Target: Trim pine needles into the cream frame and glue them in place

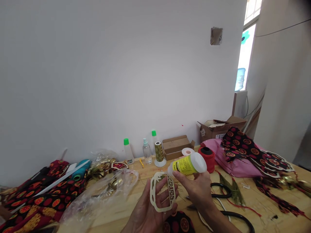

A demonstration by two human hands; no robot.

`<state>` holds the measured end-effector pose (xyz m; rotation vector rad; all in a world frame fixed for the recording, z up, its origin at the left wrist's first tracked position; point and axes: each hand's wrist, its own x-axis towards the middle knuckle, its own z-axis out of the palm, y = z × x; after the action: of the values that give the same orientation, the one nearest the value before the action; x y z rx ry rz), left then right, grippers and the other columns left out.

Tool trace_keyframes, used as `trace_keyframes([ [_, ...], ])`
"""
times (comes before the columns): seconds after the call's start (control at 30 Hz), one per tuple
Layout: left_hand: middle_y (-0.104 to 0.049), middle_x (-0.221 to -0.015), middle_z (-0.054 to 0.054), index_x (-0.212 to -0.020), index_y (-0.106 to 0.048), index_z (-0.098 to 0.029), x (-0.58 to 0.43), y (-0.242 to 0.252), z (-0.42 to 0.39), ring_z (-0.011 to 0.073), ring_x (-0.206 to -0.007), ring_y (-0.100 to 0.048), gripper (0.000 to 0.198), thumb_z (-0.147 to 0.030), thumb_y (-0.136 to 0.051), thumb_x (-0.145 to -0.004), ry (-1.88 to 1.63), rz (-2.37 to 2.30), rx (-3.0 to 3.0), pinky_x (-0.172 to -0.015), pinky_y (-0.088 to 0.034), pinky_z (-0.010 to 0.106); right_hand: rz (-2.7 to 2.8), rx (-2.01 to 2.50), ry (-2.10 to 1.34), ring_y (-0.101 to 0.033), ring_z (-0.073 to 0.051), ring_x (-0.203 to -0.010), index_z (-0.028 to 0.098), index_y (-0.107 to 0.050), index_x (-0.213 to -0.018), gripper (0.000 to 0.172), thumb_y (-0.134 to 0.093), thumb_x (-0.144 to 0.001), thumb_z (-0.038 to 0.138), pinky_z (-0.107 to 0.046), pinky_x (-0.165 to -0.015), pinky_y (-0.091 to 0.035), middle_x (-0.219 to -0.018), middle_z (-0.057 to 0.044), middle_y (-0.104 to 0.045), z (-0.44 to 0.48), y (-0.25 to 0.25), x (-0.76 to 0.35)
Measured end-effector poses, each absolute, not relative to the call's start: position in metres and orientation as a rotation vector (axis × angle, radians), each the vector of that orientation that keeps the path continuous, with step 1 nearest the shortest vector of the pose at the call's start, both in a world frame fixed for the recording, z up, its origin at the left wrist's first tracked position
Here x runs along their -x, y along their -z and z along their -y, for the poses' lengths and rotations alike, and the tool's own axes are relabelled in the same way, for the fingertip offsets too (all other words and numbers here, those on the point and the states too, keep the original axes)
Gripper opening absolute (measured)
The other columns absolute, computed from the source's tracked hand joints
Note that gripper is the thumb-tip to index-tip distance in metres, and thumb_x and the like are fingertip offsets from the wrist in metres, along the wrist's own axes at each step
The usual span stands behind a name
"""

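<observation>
In my left hand (145, 210) lies a pale cut-out ornament frame (153, 200) with leaf shapes at the top and a lattice pattern along its right side. The fingers curl behind it and show through the openings. My right hand (198, 189) grips a white bottle with a yellow-green label (186, 164), tilted so its narrow end points left, over the top right of the frame. Whether the bottle's tip touches the frame I cannot tell. Below my hands is a round piece of black and red patterned cloth (181, 223), partly hidden. Black-handled scissors (222, 190) lie beside my right wrist.
Green-capped bottles (127, 150), a clear spray bottle (146, 152), a gold thread spool (158, 152) and a cardboard box (176, 147) stand along the wall. Patterned cloth (36, 197) and a plastic bag (107, 191) are at left. A red thread cone (207, 158) and pink bag (223, 161) sit at right.
</observation>
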<state>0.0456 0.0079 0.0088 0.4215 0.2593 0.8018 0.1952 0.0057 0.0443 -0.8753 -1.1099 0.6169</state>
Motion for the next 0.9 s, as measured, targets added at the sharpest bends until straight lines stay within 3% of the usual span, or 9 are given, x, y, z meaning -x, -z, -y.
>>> trace_keyframes([
  [0.23, -0.065, -0.097, 0.015, -0.111, -0.051, -0.011, -0.0461, -0.0085, -0.0084, 0.0244, -0.095, -0.058, 0.054, -0.050, -0.031, -0.080, -0.794, -0.252, -0.420, -0.080, -0.039, 0.036, 1.077, 0.856, -0.642, -0.065, -0.021, -0.062, 0.015, -0.064, -0.072, 0.019, -0.071, -0.056, 0.022, -0.031, -0.060, -0.054, -0.068, -0.006, -0.070, -0.0068, -0.0435, -0.1955],
  [0.47, -0.063, -0.100, 0.017, -0.110, -0.051, -0.011, -0.0463, -0.0101, -0.0085, 0.0238, -0.093, -0.058, 0.052, -0.050, -0.033, -0.080, -0.782, -0.262, -0.432, -0.080, -0.040, 0.036, 1.078, 0.857, -0.608, -0.065, -0.021, -0.065, 0.015, -0.063, -0.088, 0.031, -0.069, -0.058, 0.023, -0.031, -0.063, -0.053, -0.074, -0.006, -0.070, -0.0066, -0.0441, -0.1971],
  [0.67, -0.065, -0.092, 0.015, -0.110, -0.051, -0.011, -0.0458, -0.0088, -0.0083, 0.0247, -0.094, -0.058, 0.053, -0.050, -0.031, -0.080, -0.793, -0.265, -0.425, -0.080, -0.040, 0.036, 1.070, 0.851, -0.645, -0.065, -0.022, -0.065, 0.016, -0.064, -0.073, 0.019, -0.070, -0.057, 0.024, -0.033, -0.064, -0.053, -0.070, -0.006, -0.070, -0.0060, -0.0441, -0.1971],
  [0.9, -0.066, -0.090, 0.015, -0.112, -0.050, -0.011, -0.0459, -0.0096, -0.0081, 0.0254, -0.095, -0.058, 0.054, -0.051, -0.031, -0.080, -0.786, -0.273, -0.427, -0.078, -0.041, 0.035, 1.078, 0.852, -0.628, -0.065, -0.021, -0.064, 0.016, -0.064, -0.072, 0.017, -0.070, -0.057, 0.022, -0.031, -0.063, -0.053, -0.070, -0.006, -0.070, -0.0054, -0.0449, -0.1975],
])
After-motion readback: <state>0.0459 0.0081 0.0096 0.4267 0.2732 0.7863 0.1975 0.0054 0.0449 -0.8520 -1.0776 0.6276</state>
